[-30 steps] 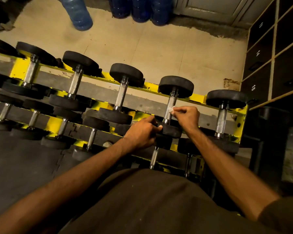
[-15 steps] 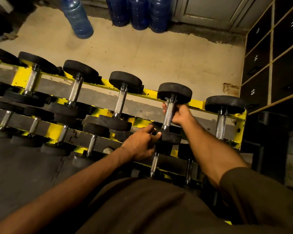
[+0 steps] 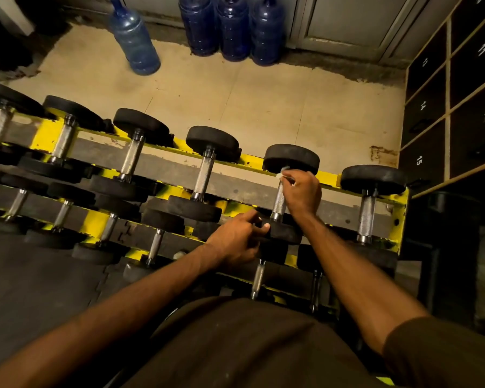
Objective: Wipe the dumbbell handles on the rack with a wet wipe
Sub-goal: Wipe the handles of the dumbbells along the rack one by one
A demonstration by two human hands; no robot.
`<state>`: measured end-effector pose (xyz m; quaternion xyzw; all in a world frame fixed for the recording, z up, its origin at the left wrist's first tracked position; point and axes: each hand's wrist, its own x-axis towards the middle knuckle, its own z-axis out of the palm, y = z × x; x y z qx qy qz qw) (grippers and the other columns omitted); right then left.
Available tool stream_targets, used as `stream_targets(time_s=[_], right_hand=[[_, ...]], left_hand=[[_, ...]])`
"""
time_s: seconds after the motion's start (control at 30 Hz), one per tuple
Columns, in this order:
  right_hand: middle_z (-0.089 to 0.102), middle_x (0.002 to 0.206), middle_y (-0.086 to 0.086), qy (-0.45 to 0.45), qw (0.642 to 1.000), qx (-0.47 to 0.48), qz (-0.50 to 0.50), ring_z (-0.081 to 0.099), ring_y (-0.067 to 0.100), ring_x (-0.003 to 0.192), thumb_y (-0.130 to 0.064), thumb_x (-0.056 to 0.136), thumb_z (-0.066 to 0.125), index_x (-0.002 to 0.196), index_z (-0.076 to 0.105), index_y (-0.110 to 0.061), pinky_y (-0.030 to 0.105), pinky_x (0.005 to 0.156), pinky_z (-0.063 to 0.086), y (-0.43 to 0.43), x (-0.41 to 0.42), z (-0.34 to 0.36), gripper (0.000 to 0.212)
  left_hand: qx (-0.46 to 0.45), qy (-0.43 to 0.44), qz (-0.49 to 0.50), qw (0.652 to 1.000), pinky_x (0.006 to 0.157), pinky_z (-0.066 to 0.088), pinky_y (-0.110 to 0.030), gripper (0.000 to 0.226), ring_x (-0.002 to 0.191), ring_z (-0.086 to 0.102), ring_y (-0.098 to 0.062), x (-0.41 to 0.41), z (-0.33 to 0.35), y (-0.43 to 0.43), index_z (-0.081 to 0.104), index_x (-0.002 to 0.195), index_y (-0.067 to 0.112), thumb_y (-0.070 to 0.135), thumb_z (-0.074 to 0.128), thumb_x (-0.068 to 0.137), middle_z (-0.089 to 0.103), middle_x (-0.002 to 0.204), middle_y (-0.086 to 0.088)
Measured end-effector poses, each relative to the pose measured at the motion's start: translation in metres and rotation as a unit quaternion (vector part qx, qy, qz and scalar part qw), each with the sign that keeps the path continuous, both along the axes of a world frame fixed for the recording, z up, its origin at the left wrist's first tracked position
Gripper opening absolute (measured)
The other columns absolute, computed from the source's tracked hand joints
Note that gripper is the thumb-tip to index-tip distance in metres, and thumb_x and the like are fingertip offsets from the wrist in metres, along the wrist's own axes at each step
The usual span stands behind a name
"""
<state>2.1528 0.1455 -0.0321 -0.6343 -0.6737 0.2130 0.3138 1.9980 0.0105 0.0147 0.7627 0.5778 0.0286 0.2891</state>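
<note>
Head view. The rack (image 3: 331, 178) is a yellow-painted frame with several tiers of dumbbells. The dumbbell (image 3: 291, 159) being worked on is second from the right end of the top tier.

The right hand (image 3: 301, 193) is at the far end of its handle (image 3: 278, 204), just under the far weight. Its fingers are curled and pinch the wet wipe (image 3: 284, 171) against the bar, and only a small white corner of the wipe shows. The left hand (image 3: 235, 239) has curled fingers bearing on the edge of the near weight (image 3: 287, 233), apparently to steady it.

Handling, as judged:
- **Handle:** it is rigid knurled metal that should grip the wipe rather than slide under it.
- **Wipe:** it is thin, limp and damp, so it could snag or bunch on the knurling and is best wrapped around the bar.
- **Dumbbell:** it is heavy and may roll in its cradle, so bracing it by the weight is sound.

The handle to the right (image 3: 366, 217) has no hand on it.
</note>
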Motion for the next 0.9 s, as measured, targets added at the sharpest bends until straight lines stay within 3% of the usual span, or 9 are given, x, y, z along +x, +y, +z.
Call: stream_targets(time_s=[0.07,0.13,0.2,0.3,0.47,0.6,0.7,0.8,0.9], right_hand=[[0.075,0.093,0.003,-0.121,0.989,0.063,0.057,0.061,0.022,0.079,-0.012,0.088,0.068,0.099,0.077,-0.013,0.03,0.065,0.051,0.006,-0.003,0.003,0.015],[0.073,0.088,0.005,-0.2,0.973,0.067,0.098,0.062,0.025,0.075,-0.008,0.087,0.065,0.096,0.076,-0.011,0.028,0.062,0.048,0.006,-0.008,0.008,0.014],[0.071,0.088,0.005,-0.272,0.951,-0.001,0.149,0.063,0.024,0.074,-0.01,0.09,0.061,0.098,0.073,-0.013,0.026,0.062,0.042,0.0,-0.013,0.013,0.015],[0.068,0.089,0.007,-0.385,0.89,-0.107,0.221,0.06,0.024,0.076,-0.016,0.093,0.059,0.102,0.071,-0.015,0.029,0.065,0.045,-0.009,-0.015,0.018,0.015],[0.068,0.094,0.006,-0.365,0.895,-0.097,0.237,0.064,0.025,0.087,-0.018,0.089,0.066,0.101,0.071,-0.019,0.029,0.069,0.043,-0.006,-0.017,0.033,0.012],[0.07,0.099,0.0,-0.287,0.941,-0.016,0.177,0.065,0.022,0.086,-0.015,0.091,0.064,0.102,0.075,-0.017,0.025,0.065,0.041,0.009,0.0,0.029,0.015],[0.072,0.099,-0.004,-0.298,0.92,-0.054,0.249,0.063,0.014,0.081,-0.022,0.091,0.066,0.101,0.075,-0.023,0.023,0.064,0.046,0.003,0.011,0.024,0.013],[0.072,0.097,-0.007,-0.295,0.887,-0.105,0.339,0.054,0.008,0.075,-0.033,0.089,0.069,0.102,0.076,-0.029,0.016,0.052,0.031,-0.013,0.013,0.022,0.015],[0.072,0.099,-0.005,-0.275,0.909,-0.045,0.311,0.051,0.008,0.078,-0.032,0.091,0.067,0.101,0.077,-0.027,0.017,0.056,0.029,-0.013,0.016,0.019,0.015]], left_hand=[[0.0,0.0,-0.001,1.0,0.1,0.051,-0.042,0.053,0.123,0.052,-0.024,0.001,-0.001,0.0,0.055,0.142,0.019,0.026,0.066,0.091,0.042,0.134,-0.004],[-0.002,0.004,0.0,1.0,0.103,0.049,-0.041,0.056,0.125,0.05,-0.024,0.002,-0.002,-0.004,0.052,0.145,0.019,0.026,0.066,0.091,0.041,0.136,-0.005],[-0.001,0.006,0.002,1.0,0.107,0.046,-0.039,0.059,0.127,0.047,-0.025,0.003,-0.003,-0.01,0.047,0.148,0.019,0.026,0.065,0.092,0.039,0.137,-0.006],[-0.005,0.007,0.002,1.0,0.109,0.043,-0.037,0.064,0.129,0.044,-0.025,0.01,-0.005,-0.015,0.04,0.152,0.022,0.028,0.063,0.093,0.037,0.141,-0.006],[-0.003,0.013,0.011,1.0,0.109,0.042,-0.035,0.069,0.13,0.043,-0.025,0.009,-0.007,-0.014,0.035,0.155,0.022,0.028,0.063,0.093,0.034,0.144,-0.007],[-0.009,0.013,0.01,1.0,0.109,0.044,-0.038,0.067,0.129,0.045,-0.026,0.008,-0.009,-0.017,0.038,0.154,0.021,0.028,0.064,0.092,0.035,0.142,-0.006],[-0.007,0.016,0.002,1.0,0.108,0.045,-0.038,0.062,0.127,0.047,-0.025,0.008,-0.006,-0.013,0.043,0.151,0.021,0.028,0.064,0.093,0.036,0.14,-0.006],[0.002,0.026,-0.005,1.0,0.105,0.047,-0.039,0.058,0.125,0.049,-0.025,0.005,-0.003,-0.008,0.047,0.148,0.021,0.027,0.063,0.092,0.039,0.139,-0.006],[0.005,0.03,-0.001,1.0,0.104,0.048,-0.037,0.059,0.124,0.049,-0.024,0.003,-0.003,-0.01,0.046,0.148,0.021,0.026,0.064,0.092,0.038,0.139,-0.005]])
